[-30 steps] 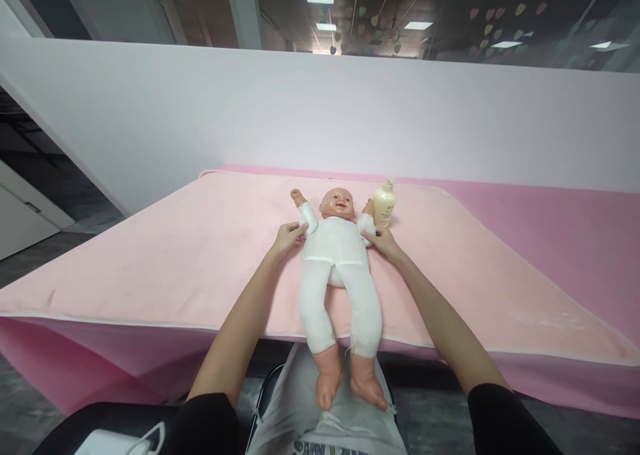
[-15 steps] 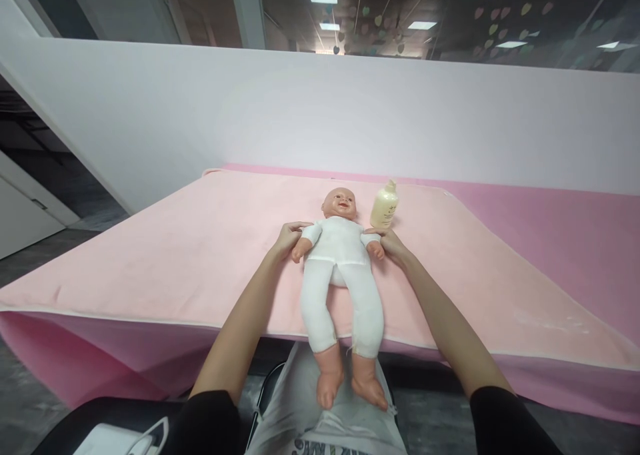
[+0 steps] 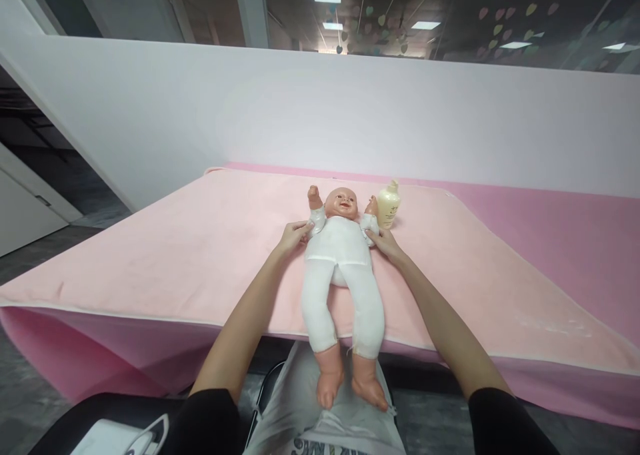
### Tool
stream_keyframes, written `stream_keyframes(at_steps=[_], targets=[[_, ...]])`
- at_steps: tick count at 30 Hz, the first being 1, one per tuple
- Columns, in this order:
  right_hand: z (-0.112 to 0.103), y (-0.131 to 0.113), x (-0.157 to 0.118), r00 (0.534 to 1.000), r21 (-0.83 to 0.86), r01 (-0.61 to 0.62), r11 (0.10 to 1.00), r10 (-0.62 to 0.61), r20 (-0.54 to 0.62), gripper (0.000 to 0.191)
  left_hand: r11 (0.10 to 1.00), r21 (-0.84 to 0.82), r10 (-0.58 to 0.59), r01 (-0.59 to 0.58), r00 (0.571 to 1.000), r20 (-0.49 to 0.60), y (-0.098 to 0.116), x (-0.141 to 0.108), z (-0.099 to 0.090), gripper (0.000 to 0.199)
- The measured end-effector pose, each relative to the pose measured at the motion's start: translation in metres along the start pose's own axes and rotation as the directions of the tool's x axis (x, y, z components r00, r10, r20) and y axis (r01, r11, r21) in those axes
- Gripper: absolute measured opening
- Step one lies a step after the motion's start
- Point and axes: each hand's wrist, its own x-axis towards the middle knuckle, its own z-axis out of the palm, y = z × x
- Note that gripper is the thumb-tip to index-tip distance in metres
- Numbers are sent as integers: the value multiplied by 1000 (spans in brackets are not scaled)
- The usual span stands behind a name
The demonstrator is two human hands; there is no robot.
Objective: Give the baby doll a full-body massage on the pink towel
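A baby doll [image 3: 340, 242] with a white cloth body lies on its back, head away from me and feet past the table's near edge over my lap. My left hand [image 3: 296, 234] is closed on the doll's arm at the left, around the white sleeve. On the other side my right hand [image 3: 386, 242] grips the doll's other arm in the same way. Both doll arms are bent upward, their hands raised beside the head. Just beyond my right hand stands a pale yellow pump bottle [image 3: 389, 205], close to the doll's raised hand.
A light pink blanket [image 3: 200, 255] covers the table, over a darker pink cloth [image 3: 560, 242]. Behind it rises a white partition wall [image 3: 300, 115] with glass above. At the lower left, a white device with a cable [image 3: 117, 436] rests on a black surface.
The doll's two arms have swung from pointing down along its sides to pointing up beside its head. My hands stay near the same spots, now gripping the sleeves.
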Motion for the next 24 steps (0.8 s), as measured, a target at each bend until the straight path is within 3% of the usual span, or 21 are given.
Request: stream_keyframes(at_steps=[11,14,18,24], targets=[[3,3,4,999,-62,29,998,-32,-44,44,939,331,131,-93,987,-95,-2,1,2,41],[3,6,3,991,-102,88,991,-97,-92,46,955,272,149,-116,983,-105,-2,1,2,38],[0,5,2,991,-15,126,992,-126,-37,48,993,98,79,-69,992,-102,-2,2,2,65],[-9,-4,-3,995,143,20,989,-33,90,39,999,38,-8,9,1000,-26,6,-3,1,72]])
